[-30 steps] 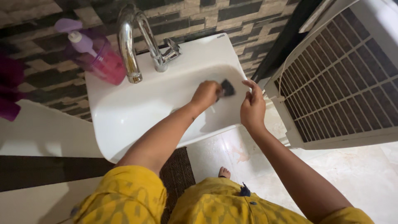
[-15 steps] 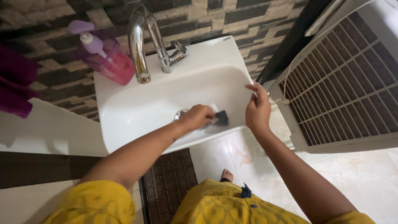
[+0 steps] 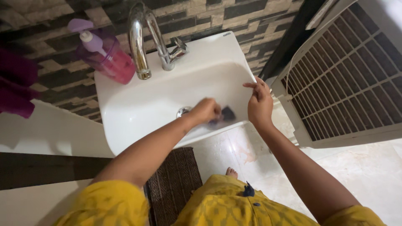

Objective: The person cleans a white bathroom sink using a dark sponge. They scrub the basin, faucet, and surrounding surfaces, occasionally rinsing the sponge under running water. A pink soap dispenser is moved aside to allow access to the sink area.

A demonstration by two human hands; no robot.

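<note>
My left hand (image 3: 206, 111) grips a small dark scrubbing pad (image 3: 226, 114) and presses it against the inner right side of a white wash basin (image 3: 138, 109), near the drain (image 3: 183, 111). The pad and hand are blurred by motion. My right hand (image 3: 259, 104) rests on the basin's right rim, fingers slightly spread, holding nothing. Both arms come out of yellow patterned sleeves.
A chrome tap (image 3: 142, 42) with a lever stands at the back of the basin. A pink soap dispenser (image 3: 104, 52) sits at its left corner. A white air cooler with a dark grille (image 3: 347, 75) stands close on the right. A brown mat (image 3: 173, 184) lies below.
My left hand swept the pad from the basin's right rim down into the bowl, then slightly back up along the inner wall. My right hand stayed at the rim.
</note>
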